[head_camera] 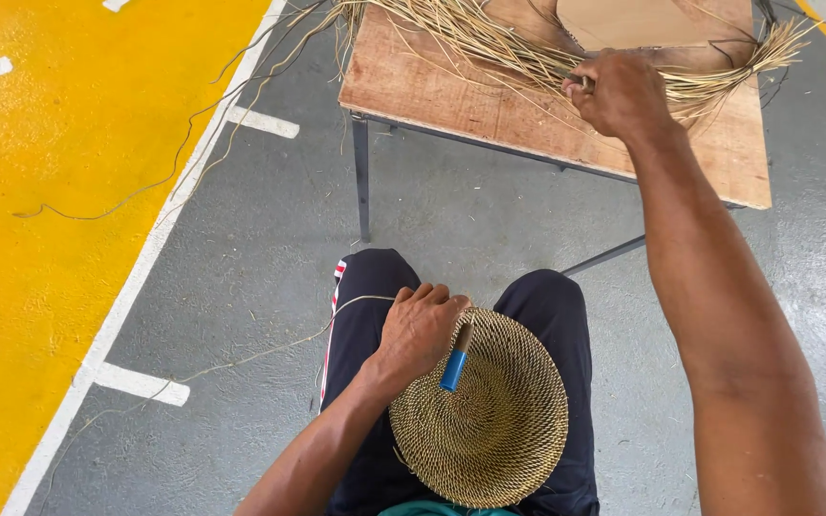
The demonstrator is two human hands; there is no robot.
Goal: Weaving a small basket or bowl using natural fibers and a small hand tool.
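On the lap, coiled basket (489,420) with blue-handled tool (455,363) under clamped left hand (420,330); right hand (621,93) clenched around straw bundle (509,43).

- Right hand (620,91) is out over the wooden table (489,110); I see it closed among the straw bundle (528,48), which covers the tabletop's far part and blocks passage there.
- Near strip of the tabletop, toward me, is bare: room for a hand.
- Loose strands (193,143) trail off the table's left corner across the floor (270,248); a snag risk on that side.
- Left hand (420,330) rests on the woven basket (489,420) in my lap, fingers closed around a blue-handled tool (454,365).
- Between lap and table edge, open air; only the table legs (361,177) stand below.
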